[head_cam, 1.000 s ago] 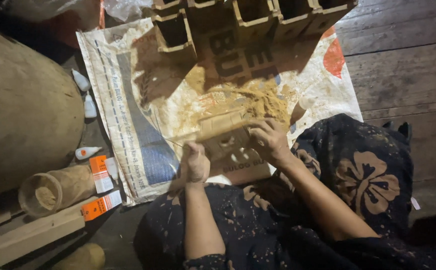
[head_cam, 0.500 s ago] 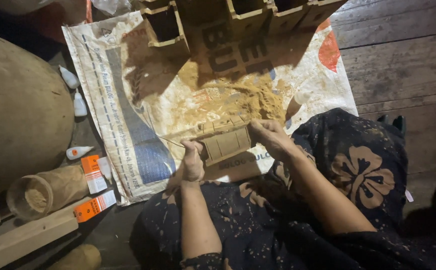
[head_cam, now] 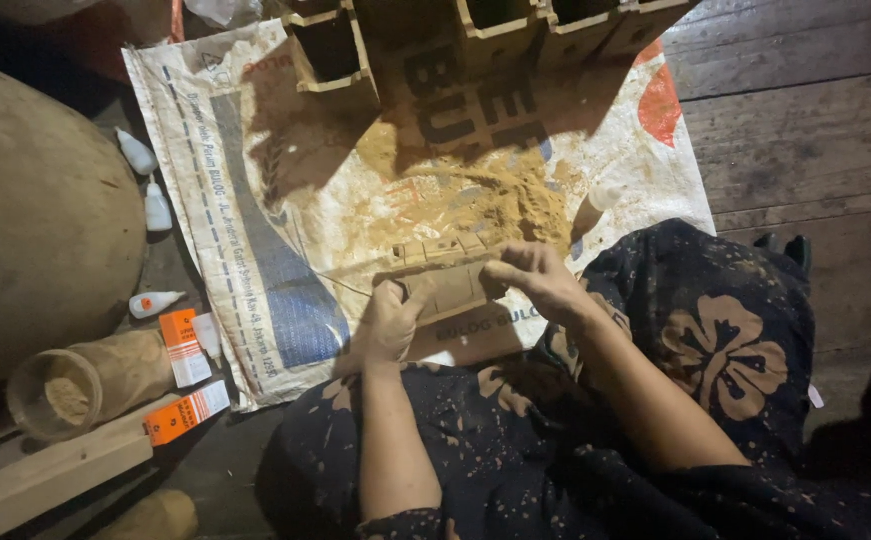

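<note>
Sawdust (head_cam: 501,200) lies heaped on a printed woven sack (head_cam: 256,230) spread over the plank floor (head_cam: 806,130), seen from the single head view. Just this side of the heap, over the sack's near edge and above the person's lap, both hands hold a small wooden block (head_cam: 446,280), notched or ribbed along its top edge. The left hand (head_cam: 388,322) is curled round the block's left end, thumb up against its face. The right hand (head_cam: 536,280) pinches the right end, fingers bent over the top and thumb underneath. Neither hand is spread flat; both are closed on the block.

Behind the heap stand several open wooden boxes (head_cam: 331,50), partly in shadow. To the left lie small white glue bottles (head_cam: 156,205), two orange cartons (head_cam: 184,345) and a round jar (head_cam: 86,385) tipped on its side with powder inside, next to a wood batten (head_cam: 46,480).

As a judgement: the block is gripped only at its ends, so a slip of the right pinch could drop it into the sawdust and foul any wet glue on it. The light is poor and hard shadows cross the work, which could hide a misaligned edge. The tipped jar may spill if nudged by a knee.
</note>
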